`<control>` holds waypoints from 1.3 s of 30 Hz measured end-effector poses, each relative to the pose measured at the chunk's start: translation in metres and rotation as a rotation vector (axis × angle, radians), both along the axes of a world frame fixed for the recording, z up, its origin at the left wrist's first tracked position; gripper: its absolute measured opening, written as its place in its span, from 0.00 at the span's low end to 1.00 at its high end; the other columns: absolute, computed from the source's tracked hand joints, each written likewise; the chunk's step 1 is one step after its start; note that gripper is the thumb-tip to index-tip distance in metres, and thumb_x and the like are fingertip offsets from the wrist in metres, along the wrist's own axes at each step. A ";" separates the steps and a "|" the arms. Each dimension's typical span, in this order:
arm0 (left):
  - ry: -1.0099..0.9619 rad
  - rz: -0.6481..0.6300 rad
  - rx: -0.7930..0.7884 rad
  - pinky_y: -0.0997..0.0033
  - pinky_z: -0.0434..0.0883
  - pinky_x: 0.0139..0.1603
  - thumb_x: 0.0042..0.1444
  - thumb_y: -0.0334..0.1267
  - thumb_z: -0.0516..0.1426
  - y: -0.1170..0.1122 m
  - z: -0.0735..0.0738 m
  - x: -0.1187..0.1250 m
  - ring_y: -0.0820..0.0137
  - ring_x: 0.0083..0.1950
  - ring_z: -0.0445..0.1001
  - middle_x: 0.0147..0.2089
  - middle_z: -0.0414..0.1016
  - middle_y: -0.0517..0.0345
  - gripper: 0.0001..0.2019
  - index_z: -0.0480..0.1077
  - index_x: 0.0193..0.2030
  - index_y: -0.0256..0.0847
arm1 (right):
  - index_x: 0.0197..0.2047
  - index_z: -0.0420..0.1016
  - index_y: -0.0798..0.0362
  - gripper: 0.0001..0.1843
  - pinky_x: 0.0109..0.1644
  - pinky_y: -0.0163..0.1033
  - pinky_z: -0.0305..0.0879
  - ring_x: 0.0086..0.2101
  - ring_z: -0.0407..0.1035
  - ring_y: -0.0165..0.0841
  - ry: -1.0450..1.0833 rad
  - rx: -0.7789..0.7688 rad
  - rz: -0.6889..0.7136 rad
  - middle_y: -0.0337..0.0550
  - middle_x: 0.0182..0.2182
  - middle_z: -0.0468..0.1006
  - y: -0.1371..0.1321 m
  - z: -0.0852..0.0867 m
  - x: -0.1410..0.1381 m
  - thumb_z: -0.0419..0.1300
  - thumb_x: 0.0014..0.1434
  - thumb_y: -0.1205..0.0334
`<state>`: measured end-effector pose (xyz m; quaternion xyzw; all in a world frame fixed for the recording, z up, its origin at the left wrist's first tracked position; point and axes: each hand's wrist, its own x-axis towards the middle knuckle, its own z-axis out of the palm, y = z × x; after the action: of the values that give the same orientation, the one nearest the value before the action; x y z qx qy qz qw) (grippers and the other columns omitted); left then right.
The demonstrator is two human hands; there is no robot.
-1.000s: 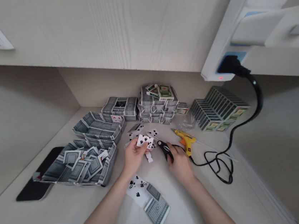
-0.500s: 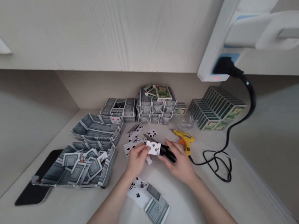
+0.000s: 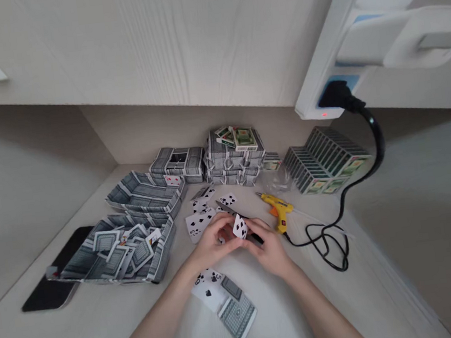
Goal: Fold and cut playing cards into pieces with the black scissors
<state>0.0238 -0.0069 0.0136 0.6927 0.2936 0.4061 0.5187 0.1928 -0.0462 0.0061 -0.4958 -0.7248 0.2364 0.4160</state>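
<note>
My left hand (image 3: pixel 213 241) pinches a small playing card (image 3: pixel 239 226) with black spade pips, held up on edge. Close against it, my right hand (image 3: pixel 269 245) is wrapped round black-handled scissors (image 3: pixel 253 235), whose blades (image 3: pixel 226 208) point away to the upper left, beside the card. Both hands meet over the middle of the pale desk (image 3: pixel 64 328). More spade cards (image 3: pixel 199 222) lie face up just beyond my left hand. A few cards (image 3: pixel 224 299), some face down, lie under my forearms.
Boat-shaped trays (image 3: pixel 121 251) folded from cards stand at left, above a black phone (image 3: pixel 54 275). Card-built boxes (image 3: pixel 233 162) and a row of card packs (image 3: pixel 326 163) line the back. A yellow glue gun (image 3: pixel 278 208) with its black cord (image 3: pixel 332 243) lies at right.
My hands have come together. The card has turned from lying flat in my left hand to standing on edge, and my right hand has lifted the scissors up to it.
</note>
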 end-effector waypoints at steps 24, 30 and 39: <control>-0.134 0.074 -0.309 0.78 0.65 0.25 0.42 0.38 0.62 0.002 -0.001 0.006 0.78 0.23 0.67 0.23 0.69 0.62 0.09 0.69 0.27 0.35 | 0.33 0.72 0.55 0.12 0.30 0.37 0.69 0.24 0.70 0.32 0.453 -0.366 0.065 0.43 0.25 0.75 -0.003 -0.008 -0.013 0.57 0.53 0.54; -0.126 0.063 -0.352 0.76 0.68 0.27 0.49 0.41 0.58 0.003 -0.001 0.006 0.75 0.24 0.70 0.23 0.72 0.58 0.10 0.72 0.30 0.33 | 0.32 0.69 0.55 0.17 0.27 0.37 0.70 0.21 0.70 0.31 0.459 -0.400 0.012 0.42 0.24 0.75 0.000 -0.011 -0.011 0.55 0.53 0.48; -0.058 0.096 -0.307 0.76 0.69 0.28 0.50 0.42 0.56 0.001 0.000 0.007 0.76 0.24 0.70 0.24 0.71 0.58 0.12 0.72 0.31 0.34 | 0.33 0.68 0.54 0.15 0.25 0.37 0.70 0.20 0.70 0.32 0.362 -0.406 -0.012 0.41 0.23 0.74 0.001 -0.017 -0.007 0.53 0.55 0.50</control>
<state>0.0309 -0.0056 0.0135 0.5787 0.3697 0.4004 0.6067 0.1859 -0.0457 -0.0106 -0.5230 -0.5735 0.4591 0.4323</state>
